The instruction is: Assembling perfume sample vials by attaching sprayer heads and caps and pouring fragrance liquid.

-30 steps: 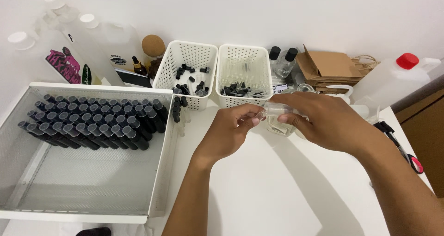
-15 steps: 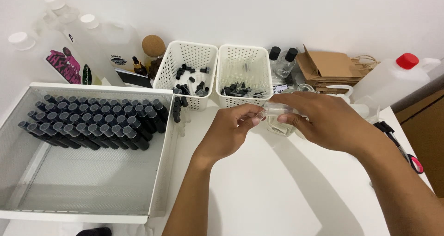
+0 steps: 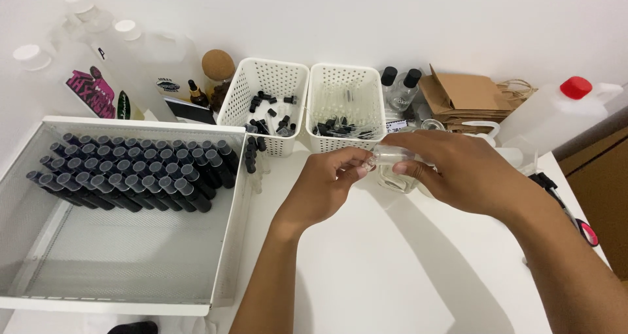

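Both hands meet over the white tabletop (image 3: 392,275), just at 6 o'clock of the right-hand white basket (image 3: 345,88). Right hand (image 3: 458,174): fingers clamped on a small clear vial (image 3: 392,155), held level. Left hand (image 3: 325,189): fingers pinched together at the vial's open end (whatever they pinch is too small to tell). At 9 o'clock, a white tray (image 3: 39,242) with rows of black-capped vials (image 3: 131,174).
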